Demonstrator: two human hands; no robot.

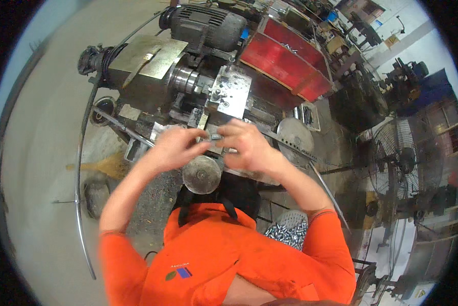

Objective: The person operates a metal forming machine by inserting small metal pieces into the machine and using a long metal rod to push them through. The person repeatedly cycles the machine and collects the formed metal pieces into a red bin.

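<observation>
Hands meet over the grimy grey metal lathe [198,76]. I see the small grey metal part [214,136] pinched between left hand [174,149] and right hand [247,145], its long axis running nine to three; both hands' fingers narrow on it.

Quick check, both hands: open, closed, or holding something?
Left hand: fingers curled, pinching a small metal part above the lathe.
Right hand: fingers curled on the same small metal part; how firmly it grips cannot be told.
</observation>
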